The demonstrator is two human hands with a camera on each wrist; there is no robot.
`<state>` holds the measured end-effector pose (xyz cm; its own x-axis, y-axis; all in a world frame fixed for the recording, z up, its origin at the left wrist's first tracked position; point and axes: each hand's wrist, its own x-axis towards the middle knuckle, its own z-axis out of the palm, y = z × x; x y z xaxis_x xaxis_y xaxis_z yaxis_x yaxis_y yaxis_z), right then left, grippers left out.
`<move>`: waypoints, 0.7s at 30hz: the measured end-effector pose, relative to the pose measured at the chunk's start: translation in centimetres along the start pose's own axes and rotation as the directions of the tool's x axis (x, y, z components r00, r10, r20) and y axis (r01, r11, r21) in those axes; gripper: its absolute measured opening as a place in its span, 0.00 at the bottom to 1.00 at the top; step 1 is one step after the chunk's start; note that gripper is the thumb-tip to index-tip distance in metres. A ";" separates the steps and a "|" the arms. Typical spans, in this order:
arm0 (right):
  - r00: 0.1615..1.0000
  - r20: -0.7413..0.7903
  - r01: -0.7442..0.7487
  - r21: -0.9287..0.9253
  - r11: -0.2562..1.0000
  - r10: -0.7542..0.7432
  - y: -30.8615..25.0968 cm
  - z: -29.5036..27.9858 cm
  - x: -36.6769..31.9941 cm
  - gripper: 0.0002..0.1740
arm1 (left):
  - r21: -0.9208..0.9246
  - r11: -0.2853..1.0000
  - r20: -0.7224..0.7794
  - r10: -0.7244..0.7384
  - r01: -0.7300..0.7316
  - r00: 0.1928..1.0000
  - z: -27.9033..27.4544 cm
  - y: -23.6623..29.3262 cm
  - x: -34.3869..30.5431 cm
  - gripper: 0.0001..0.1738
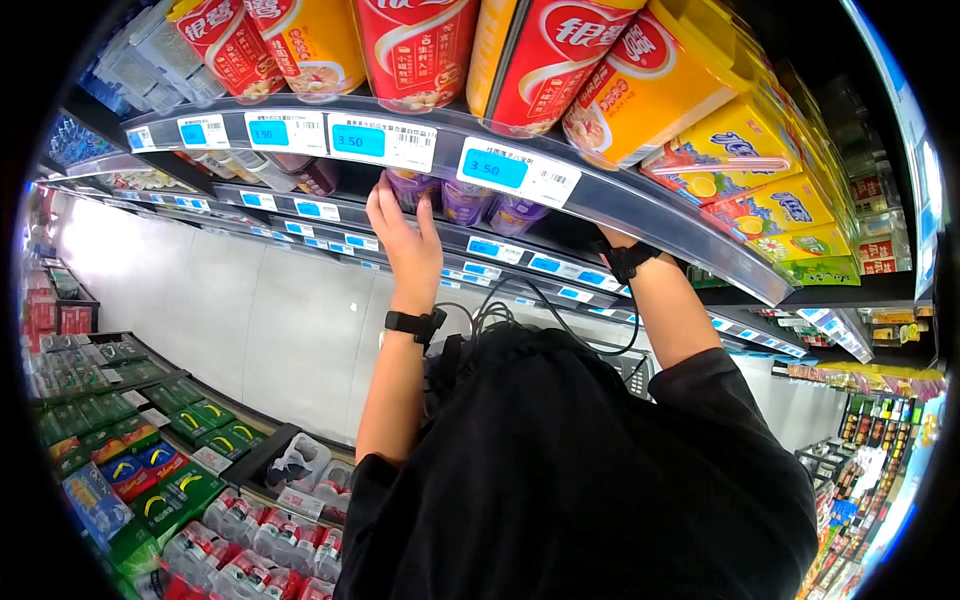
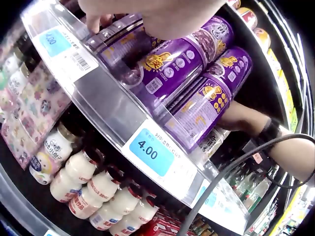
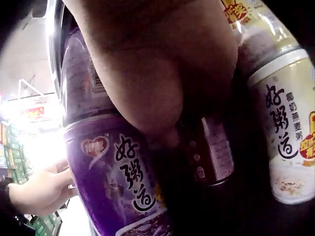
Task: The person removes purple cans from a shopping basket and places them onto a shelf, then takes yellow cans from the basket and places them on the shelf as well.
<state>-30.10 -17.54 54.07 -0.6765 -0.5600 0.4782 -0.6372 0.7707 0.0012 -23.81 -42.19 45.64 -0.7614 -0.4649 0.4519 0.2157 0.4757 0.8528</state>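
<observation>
Purple cans stand in a row on the lower shelf. My left hand grips the leftmost one, with the thumb on one side and fingers on the other. In the left wrist view, that hand covers part of the purple cans, which are stacked two high. Behind them reaches my right hand. Up close in the right wrist view, the right hand is between a purple can and a white can; its fingertips are lost in shadow.
The shelf edge with price tags runs over both hands. Red and yellow cartons stand above. White bottles line a lower shelf. A black cable hangs by the right arm. Drink packs are stacked at the lower left.
</observation>
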 end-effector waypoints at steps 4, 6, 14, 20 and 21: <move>1.000 -0.006 0.019 -0.001 1.000 -0.019 0.2 0.1 0.5 0.16 | -0.001 1.000 0.003 0.024 -0.024 1.000 0.0 0.1 -0.1 0.32; 1.000 -0.011 0.025 0.004 1.000 -0.025 0.3 0.3 0.8 0.16 | -0.005 1.000 0.008 0.019 -0.019 1.000 -0.1 0.0 -0.1 0.32; 0.999 -0.015 0.046 0.017 0.999 -0.045 0.4 0.3 1.5 0.17 | 0.009 1.000 0.010 0.026 -0.026 1.000 0.0 0.0 0.0 0.33; 0.999 -0.010 0.044 0.022 0.999 -0.043 0.3 -0.3 1.3 0.17 | 0.030 0.999 0.014 0.043 -0.044 0.999 0.0 0.0 -0.1 0.33; 0.999 -0.004 0.043 0.021 0.999 -0.043 0.5 -0.5 1.1 0.17 | 0.029 0.999 0.019 0.043 -0.043 0.999 0.0 0.0 -0.2 0.33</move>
<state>-30.97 -17.62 55.02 -0.6472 -0.5911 0.4814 -0.6731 0.7396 0.0031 -23.68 -42.15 45.55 -0.7632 -0.4294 0.4828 0.2309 0.5166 0.8245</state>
